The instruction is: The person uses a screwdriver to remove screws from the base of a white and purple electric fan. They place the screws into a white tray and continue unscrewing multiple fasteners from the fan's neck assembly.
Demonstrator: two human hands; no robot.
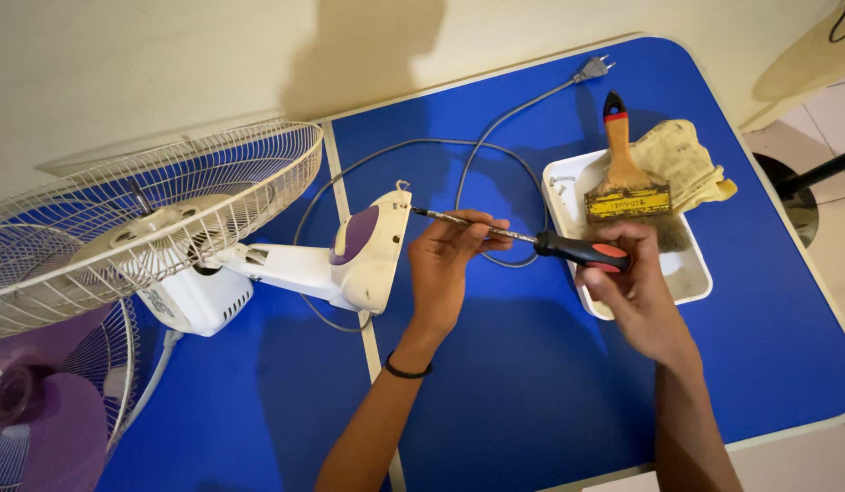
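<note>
A white fan lies on its side on the blue table (532, 364), its white and purple base (370, 251) facing my hands. My right hand (628, 282) grips the black and red handle of a screwdriver (582, 251). Its metal shaft runs left, and the tip sits at the upper edge of the base. My left hand (450, 260) pinches the shaft about midway, just right of the base. A black band circles my left wrist.
The fan's wire grille (149, 210) and motor housing (195, 296) lie at left, with a purple blade (40, 410) below. The grey cord (495, 137) loops to a plug at the back. A white tray (691, 278) holds a paintbrush (623, 178) and a yellowish rag (687, 159).
</note>
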